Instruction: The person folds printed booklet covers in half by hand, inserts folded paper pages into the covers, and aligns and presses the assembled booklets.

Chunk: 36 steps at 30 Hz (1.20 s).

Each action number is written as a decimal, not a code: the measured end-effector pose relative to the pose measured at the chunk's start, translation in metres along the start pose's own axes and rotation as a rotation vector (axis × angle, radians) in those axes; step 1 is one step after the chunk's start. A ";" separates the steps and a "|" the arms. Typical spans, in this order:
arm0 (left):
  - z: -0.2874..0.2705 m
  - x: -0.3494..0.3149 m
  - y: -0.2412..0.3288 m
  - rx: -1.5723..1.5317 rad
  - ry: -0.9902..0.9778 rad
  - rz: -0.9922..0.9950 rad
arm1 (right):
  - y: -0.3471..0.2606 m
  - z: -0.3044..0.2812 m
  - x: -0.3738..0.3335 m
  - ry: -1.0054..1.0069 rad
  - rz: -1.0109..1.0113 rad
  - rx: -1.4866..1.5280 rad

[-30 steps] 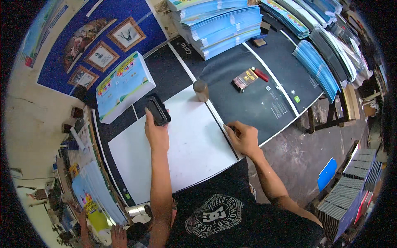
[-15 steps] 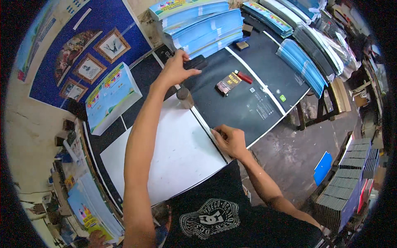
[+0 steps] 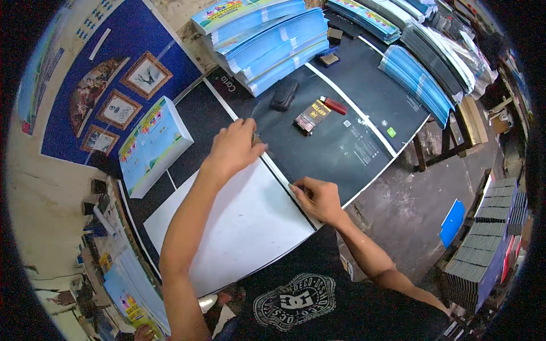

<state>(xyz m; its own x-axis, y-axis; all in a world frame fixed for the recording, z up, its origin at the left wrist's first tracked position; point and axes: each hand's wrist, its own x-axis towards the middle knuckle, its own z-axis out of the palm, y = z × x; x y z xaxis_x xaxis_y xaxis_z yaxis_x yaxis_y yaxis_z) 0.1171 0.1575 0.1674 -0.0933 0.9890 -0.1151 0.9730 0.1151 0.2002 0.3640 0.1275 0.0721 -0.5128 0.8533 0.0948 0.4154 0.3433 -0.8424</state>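
My left hand [image 3: 234,145] is closed around a small brown cylinder [image 3: 256,138], mostly hidden by the fingers, at the far right corner of a large white sheet [image 3: 227,227]. Closer to me, my right hand [image 3: 318,200] rests at the sheet's right edge with fingers curled and thumb pressed in; what is in them, if anything, is hidden. A pale strip [image 3: 276,169] runs along that edge. Beyond my left hand lies a small black case [image 3: 284,94], apart from it. To the case's right are a dark box with yellow print [image 3: 313,115] and a red lighter [image 3: 334,105].
Tall stacks of light-blue printed sheets [image 3: 273,48] stand at the back. Another printed stack [image 3: 153,149] sits at the left, by a blue wall panel with framed pictures [image 3: 147,75]. More bundles [image 3: 418,82] line the far right. Bound stacks [image 3: 478,250] stand off the table's right side.
My left hand has come back toward me from beside the black case and now covers the brown cylinder. The case lies turned, away from the hand. My right hand stays at the sheet's edge.
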 end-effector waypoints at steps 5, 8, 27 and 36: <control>-0.004 0.051 0.012 -0.166 0.233 0.180 | 0.001 -0.002 0.002 -0.041 0.050 -0.016; -0.016 0.110 0.035 -0.182 0.457 0.330 | -0.003 0.000 0.003 -0.027 0.031 -0.037; -0.010 0.233 0.091 0.017 0.152 0.234 | 0.008 0.006 0.003 0.069 0.043 0.017; -0.137 0.095 0.027 -0.686 0.793 0.378 | 0.046 -0.007 0.001 0.168 0.181 0.461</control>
<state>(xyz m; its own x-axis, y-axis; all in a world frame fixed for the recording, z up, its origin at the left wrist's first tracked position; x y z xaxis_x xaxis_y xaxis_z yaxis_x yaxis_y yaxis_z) 0.1058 0.2671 0.2949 -0.1629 0.7224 0.6720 0.6669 -0.4213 0.6146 0.3873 0.1471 0.0372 -0.3202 0.9471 -0.0222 0.0929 0.0081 -0.9956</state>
